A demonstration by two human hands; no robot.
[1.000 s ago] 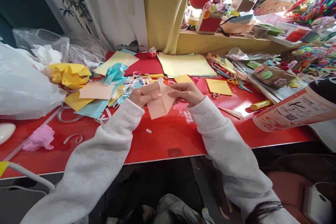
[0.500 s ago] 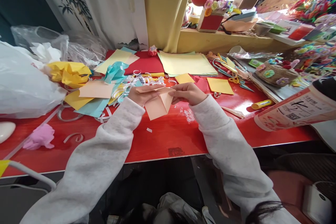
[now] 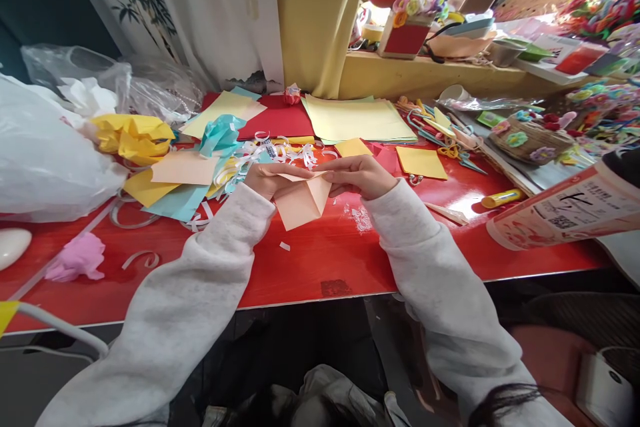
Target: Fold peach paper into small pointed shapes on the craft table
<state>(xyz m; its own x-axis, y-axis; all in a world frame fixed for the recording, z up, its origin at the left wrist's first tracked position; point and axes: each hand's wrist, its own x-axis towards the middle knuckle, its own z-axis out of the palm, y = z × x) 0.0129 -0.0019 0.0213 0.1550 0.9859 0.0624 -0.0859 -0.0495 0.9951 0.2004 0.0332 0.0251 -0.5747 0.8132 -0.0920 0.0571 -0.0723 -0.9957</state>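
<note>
Between my two hands is a peach sheet of paper [image 3: 300, 205], creased down its length and partly folded along the top. My left hand [image 3: 267, 180] is closed on its upper left part, with the fingers stretched along the top edge. On the right side, my right hand [image 3: 361, 177] pinches the upper right corner between thumb and fingers. The paper is held above the red table [image 3: 320, 267], its lower corner pointing toward me. Just behind my hands lie curled white paper strips [image 3: 300, 155] and a small yellow paper square [image 3: 351, 147].
At left are a crumpled yellow paper [image 3: 133, 139], a peach sheet [image 3: 184, 168] and a white plastic bag [image 3: 50, 160]. Pale yellow sheets [image 3: 360, 119] lie at the back. Scissors [image 3: 470, 163], a yellow glue tube [image 3: 501, 198] and a large cup [image 3: 565, 203] are at right.
The fingers of my right hand have shifted slightly left along the paper's top edge. My left hand and the paper look almost the same; the view has tilted a little.
</note>
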